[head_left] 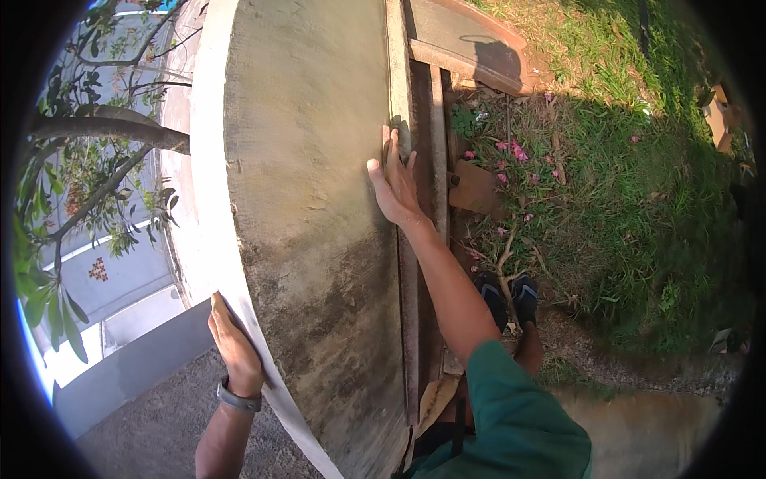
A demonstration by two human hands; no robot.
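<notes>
Steadying the round concrete slab (311,215) standing on edge mid-frame: left hand (233,343) flat on its lower-left rim, right hand (395,188) open-palmed against the right edge by the rusty steel frame (437,152), no closed grip; best kept balanced, feet clear.

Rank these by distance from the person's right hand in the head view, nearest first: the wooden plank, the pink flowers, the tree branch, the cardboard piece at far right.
From the right hand:
1. Wooden plank, just right of the fingers.
2. Pink flowers, farther right in the grass.
3. Tree branch, far left past the round slab.
4. Cardboard piece, far right edge.
</notes>
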